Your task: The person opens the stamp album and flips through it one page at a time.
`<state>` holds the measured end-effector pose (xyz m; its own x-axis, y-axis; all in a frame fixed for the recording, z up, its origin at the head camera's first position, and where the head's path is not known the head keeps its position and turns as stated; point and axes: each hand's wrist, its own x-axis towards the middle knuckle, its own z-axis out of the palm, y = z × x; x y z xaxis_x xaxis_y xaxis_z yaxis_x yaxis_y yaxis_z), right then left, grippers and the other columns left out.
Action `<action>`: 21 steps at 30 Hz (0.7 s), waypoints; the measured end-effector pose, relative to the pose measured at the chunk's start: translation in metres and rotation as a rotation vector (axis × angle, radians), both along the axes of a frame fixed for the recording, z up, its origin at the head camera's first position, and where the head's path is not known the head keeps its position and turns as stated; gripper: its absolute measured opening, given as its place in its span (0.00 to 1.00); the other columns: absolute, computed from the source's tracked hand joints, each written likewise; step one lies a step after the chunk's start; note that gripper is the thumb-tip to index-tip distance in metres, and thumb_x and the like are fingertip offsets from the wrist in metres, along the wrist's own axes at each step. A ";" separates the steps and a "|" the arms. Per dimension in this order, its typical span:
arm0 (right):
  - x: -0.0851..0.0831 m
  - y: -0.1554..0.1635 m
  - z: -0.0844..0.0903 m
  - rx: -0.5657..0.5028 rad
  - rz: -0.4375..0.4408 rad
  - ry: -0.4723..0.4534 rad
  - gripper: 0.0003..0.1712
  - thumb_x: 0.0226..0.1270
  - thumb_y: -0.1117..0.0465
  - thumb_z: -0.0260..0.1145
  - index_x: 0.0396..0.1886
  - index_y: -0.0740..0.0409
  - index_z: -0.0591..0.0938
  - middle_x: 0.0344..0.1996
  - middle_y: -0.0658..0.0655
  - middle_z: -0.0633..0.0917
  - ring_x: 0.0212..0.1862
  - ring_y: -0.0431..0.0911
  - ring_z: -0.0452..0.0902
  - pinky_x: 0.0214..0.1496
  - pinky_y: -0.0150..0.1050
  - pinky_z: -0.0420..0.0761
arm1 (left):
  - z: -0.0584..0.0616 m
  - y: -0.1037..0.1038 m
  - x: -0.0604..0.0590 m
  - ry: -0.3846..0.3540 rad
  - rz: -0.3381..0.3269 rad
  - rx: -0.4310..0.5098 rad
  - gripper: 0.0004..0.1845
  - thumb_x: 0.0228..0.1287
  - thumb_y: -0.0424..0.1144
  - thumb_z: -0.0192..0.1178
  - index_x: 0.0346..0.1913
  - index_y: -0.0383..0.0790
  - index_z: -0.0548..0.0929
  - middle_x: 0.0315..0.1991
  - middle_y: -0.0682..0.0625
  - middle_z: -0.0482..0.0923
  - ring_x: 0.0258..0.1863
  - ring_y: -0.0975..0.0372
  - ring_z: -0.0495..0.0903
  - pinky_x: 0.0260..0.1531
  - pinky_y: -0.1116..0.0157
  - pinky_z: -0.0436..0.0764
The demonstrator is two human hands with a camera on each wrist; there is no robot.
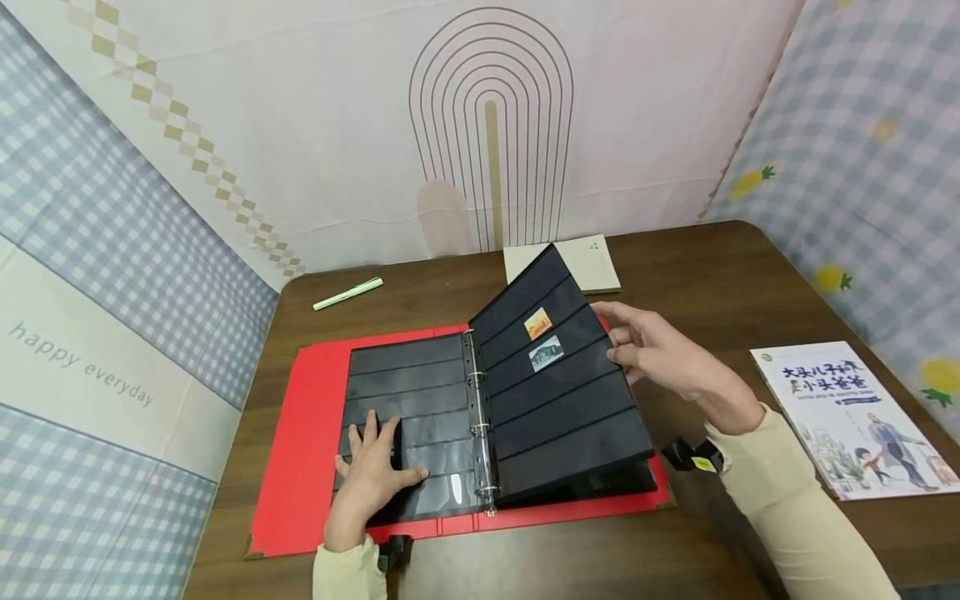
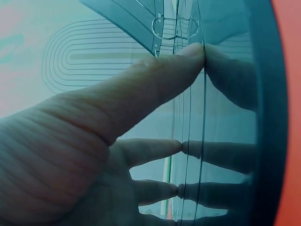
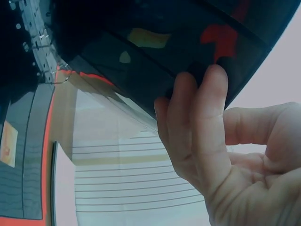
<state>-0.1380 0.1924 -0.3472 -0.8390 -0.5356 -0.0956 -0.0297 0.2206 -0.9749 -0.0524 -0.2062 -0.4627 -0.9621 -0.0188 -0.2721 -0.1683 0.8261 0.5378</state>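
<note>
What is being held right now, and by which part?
The right hand holds a lifted black album page by its outer right edge. The left hand only presses flat on the left page.

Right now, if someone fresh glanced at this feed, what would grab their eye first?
The open red binder in the middle of the brown table, filled with black pocket pages. The right hand holds one black page lifted off the right side, with two stamps tucked in its upper rows. The left hand lies flat on the left-hand page; a green pen lies behind, a picture book to the right.
</note>
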 end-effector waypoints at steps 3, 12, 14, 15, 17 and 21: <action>-0.001 -0.003 0.004 0.031 0.005 0.016 0.38 0.72 0.79 0.49 0.79 0.69 0.50 0.40 0.69 0.85 0.33 0.49 0.86 0.30 0.45 0.86 | 0.000 0.001 0.000 -0.001 0.002 -0.001 0.51 0.53 0.42 0.78 0.76 0.32 0.62 0.78 0.26 0.40 0.74 0.27 0.32 0.60 0.22 0.35; 0.003 -0.018 0.022 0.095 -0.013 0.057 0.38 0.71 0.78 0.50 0.78 0.69 0.53 0.27 0.57 0.78 0.30 0.44 0.77 0.28 0.41 0.83 | 0.001 0.001 -0.001 -0.004 0.002 -0.005 0.51 0.53 0.42 0.78 0.76 0.32 0.62 0.78 0.26 0.39 0.74 0.26 0.32 0.60 0.22 0.35; 0.004 -0.023 0.027 0.111 -0.015 0.072 0.38 0.70 0.77 0.51 0.78 0.70 0.54 0.24 0.54 0.73 0.29 0.43 0.73 0.27 0.40 0.81 | 0.001 0.001 -0.001 -0.005 0.003 -0.002 0.51 0.53 0.42 0.78 0.76 0.32 0.62 0.78 0.26 0.39 0.74 0.26 0.32 0.59 0.22 0.35; 0.004 -0.025 0.029 0.118 -0.014 0.077 0.38 0.70 0.77 0.51 0.78 0.70 0.54 0.24 0.54 0.71 0.29 0.43 0.71 0.27 0.40 0.80 | 0.001 0.001 -0.001 -0.005 0.003 -0.002 0.51 0.53 0.42 0.78 0.76 0.32 0.62 0.78 0.26 0.39 0.74 0.26 0.32 0.59 0.22 0.35; 0.004 -0.030 0.031 0.125 -0.010 0.080 0.38 0.70 0.77 0.52 0.78 0.71 0.53 0.26 0.55 0.72 0.31 0.43 0.72 0.28 0.40 0.81 | 0.000 0.000 0.000 -0.006 0.004 0.002 0.50 0.53 0.42 0.78 0.76 0.32 0.62 0.78 0.26 0.39 0.74 0.27 0.31 0.60 0.22 0.35; 0.003 -0.036 0.035 0.150 -0.012 0.086 0.38 0.72 0.76 0.52 0.79 0.70 0.51 0.37 0.60 0.79 0.37 0.44 0.75 0.31 0.41 0.82 | 0.000 0.001 0.000 -0.005 0.003 0.005 0.51 0.53 0.42 0.78 0.76 0.32 0.62 0.78 0.26 0.39 0.74 0.27 0.31 0.59 0.22 0.35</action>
<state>-0.1346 0.1561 -0.3127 -0.8537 -0.5108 -0.1011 -0.1082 0.3639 -0.9251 -0.0526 -0.2053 -0.4629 -0.9606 -0.0200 -0.2771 -0.1732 0.8230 0.5410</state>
